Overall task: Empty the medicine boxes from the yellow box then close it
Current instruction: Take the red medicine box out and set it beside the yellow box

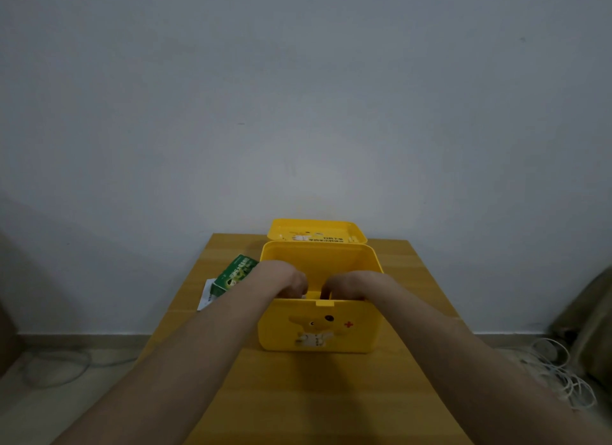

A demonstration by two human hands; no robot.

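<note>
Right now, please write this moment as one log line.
step: emptying | left hand: inside yellow box | right hand: inside box | lid: open | green medicine box: on table

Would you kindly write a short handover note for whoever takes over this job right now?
Left hand and right hand: both reaching into the open yellow box; fingers hidden, grasp unclear.
Lid is tipped back behind the box.
Done: a green medicine box lies on the table left of the box, on a white one.
Left: lift out whatever remains inside, then close the lid.
</note>
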